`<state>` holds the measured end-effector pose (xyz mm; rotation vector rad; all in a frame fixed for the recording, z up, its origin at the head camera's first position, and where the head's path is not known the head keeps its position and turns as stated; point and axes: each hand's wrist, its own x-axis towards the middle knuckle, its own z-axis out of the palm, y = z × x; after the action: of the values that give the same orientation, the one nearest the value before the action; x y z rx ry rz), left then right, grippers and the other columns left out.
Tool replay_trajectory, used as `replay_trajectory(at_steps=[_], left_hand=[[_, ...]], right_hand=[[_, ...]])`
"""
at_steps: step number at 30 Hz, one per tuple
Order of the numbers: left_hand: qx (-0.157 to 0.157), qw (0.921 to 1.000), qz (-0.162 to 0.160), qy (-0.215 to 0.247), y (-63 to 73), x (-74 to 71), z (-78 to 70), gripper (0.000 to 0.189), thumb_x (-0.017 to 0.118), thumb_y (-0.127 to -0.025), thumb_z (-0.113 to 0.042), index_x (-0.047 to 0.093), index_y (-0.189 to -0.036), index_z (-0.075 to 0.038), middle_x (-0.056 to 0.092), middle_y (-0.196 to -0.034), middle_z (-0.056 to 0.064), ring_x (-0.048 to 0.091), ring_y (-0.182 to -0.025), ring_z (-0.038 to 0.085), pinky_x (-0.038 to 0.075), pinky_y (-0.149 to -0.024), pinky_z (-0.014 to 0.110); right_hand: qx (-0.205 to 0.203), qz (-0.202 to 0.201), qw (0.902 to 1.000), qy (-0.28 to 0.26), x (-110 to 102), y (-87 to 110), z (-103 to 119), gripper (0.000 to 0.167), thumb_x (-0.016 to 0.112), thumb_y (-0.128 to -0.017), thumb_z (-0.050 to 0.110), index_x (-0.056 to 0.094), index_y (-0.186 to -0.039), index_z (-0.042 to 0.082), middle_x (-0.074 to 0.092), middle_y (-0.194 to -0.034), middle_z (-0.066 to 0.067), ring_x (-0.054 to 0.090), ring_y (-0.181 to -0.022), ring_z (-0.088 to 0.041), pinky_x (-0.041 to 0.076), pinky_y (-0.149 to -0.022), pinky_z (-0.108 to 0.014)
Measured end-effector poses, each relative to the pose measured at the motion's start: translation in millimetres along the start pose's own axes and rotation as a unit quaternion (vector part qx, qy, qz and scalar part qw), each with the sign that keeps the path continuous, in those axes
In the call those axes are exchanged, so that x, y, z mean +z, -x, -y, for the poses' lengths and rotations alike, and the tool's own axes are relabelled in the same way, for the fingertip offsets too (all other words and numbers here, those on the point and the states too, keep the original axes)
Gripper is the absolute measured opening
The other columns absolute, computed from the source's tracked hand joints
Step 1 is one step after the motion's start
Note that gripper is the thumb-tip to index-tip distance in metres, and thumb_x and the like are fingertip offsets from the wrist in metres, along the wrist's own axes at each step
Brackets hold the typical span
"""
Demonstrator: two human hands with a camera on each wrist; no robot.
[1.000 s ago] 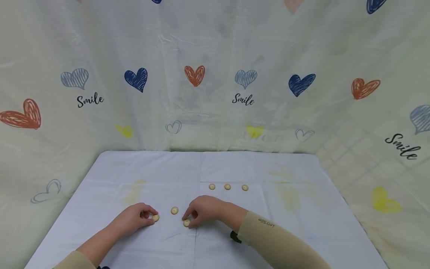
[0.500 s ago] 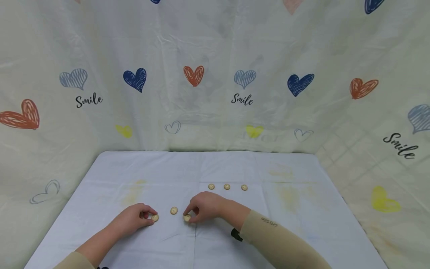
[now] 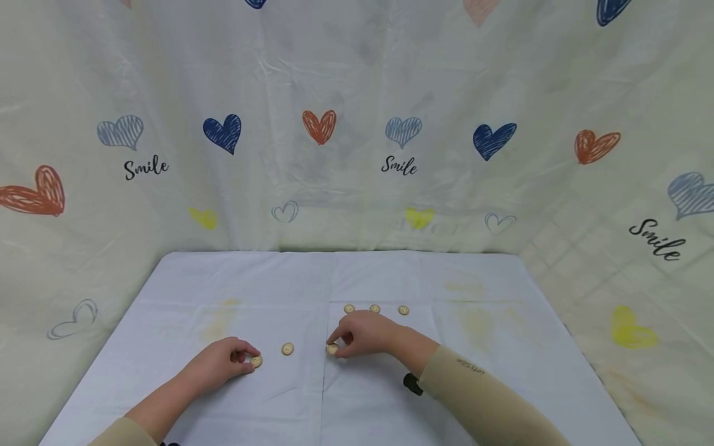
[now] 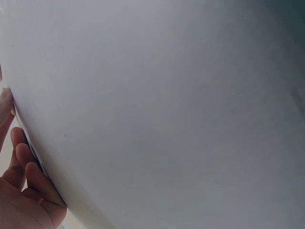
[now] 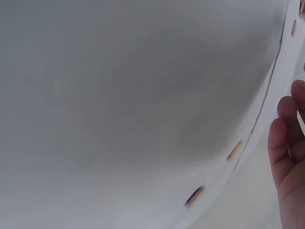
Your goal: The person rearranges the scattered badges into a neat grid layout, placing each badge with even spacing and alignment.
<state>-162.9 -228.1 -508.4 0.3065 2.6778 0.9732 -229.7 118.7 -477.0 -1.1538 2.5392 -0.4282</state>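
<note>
My left hand (image 3: 219,367) pinches a round wooden button (image 3: 256,361) between thumb and forefinger, low over the white cloth. To the right of it, a second wooden button (image 3: 287,349) lies alone on the cloth. My right hand (image 3: 365,334) pinches a third button (image 3: 332,349) near the cloth's centre crease. In the left wrist view, the left hand's curled fingers (image 4: 40,183) show at the edge, the button not clearly visible. The right wrist view catches only some of the right hand's fingers (image 5: 281,143); its held button is hidden there.
Behind the right hand, a row of three similar buttons, left (image 3: 349,308), middle (image 3: 375,308) and right (image 3: 403,310), lies on the white tablecloth (image 3: 474,384). A heart-printed curtain (image 3: 346,186) rises at the table's back edge and both sides.
My right hand has moved right and away from me with its button, off from beside the lone button. The left hand stays in place, still pinching its button.
</note>
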Motion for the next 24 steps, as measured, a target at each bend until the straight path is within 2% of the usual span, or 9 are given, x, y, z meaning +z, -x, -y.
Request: replay_trajectory(at_steps=[6,14,19,24], left_hand=[[-0.001,1.0,-0.001,0.002,-1.1,0.5,-0.2,0.019,0.08,-0.083,-0.025,0.075,-0.102,-0.021,0.054,-0.082,-0.004,0.048,-0.074,0.013,0.04,-0.067,0.029],[-0.001,1.0,-0.007,-0.004,0.1,1.5,0.0,0.019,0.08,-0.084,-0.026,0.075,-0.101,-0.022,0.054,-0.082,-0.005,0.048,-0.073,0.012,0.04,-0.067,0.029],[0.004,0.9999,-0.008,-0.007,0.4,1.0,0.6,0.019,0.08,-0.083,-0.027,0.075,-0.101,-0.022,0.054,-0.082,-0.005,0.048,-0.073,0.01,0.04,-0.067,0.028],[0.005,0.9999,-0.009,-0.012,-1.7,2.4,3.1,0.02,0.08,-0.083,-0.028,0.075,-0.101,-0.023,0.053,-0.082,-0.006,0.048,-0.073,0.01,0.04,-0.067,0.028]], right_hand=[[0.042,-0.018,0.9987,-0.02,-6.7,29.2,-38.1,0.023,0.075,-0.088,0.035,0.077,-0.111,0.032,0.056,-0.07,0.017,0.05,-0.068,-0.001,0.044,-0.066,-0.023],[0.127,-0.043,0.991,-0.009,-19.8,85.8,-79.9,0.022,0.075,-0.088,0.035,0.077,-0.109,0.03,0.055,-0.072,0.016,0.051,-0.07,-0.004,0.045,-0.068,-0.027],[0.133,-0.068,0.9888,-0.005,-24.9,110.6,-95.9,0.022,0.077,-0.087,0.03,0.077,-0.109,0.027,0.054,-0.073,0.015,0.05,-0.07,-0.004,0.044,-0.066,-0.026],[0.123,-0.074,0.9896,-0.009,-27.9,116.1,-101.1,0.022,0.076,-0.088,0.029,0.077,-0.109,0.024,0.054,-0.072,0.015,0.049,-0.068,-0.004,0.044,-0.065,-0.026]])
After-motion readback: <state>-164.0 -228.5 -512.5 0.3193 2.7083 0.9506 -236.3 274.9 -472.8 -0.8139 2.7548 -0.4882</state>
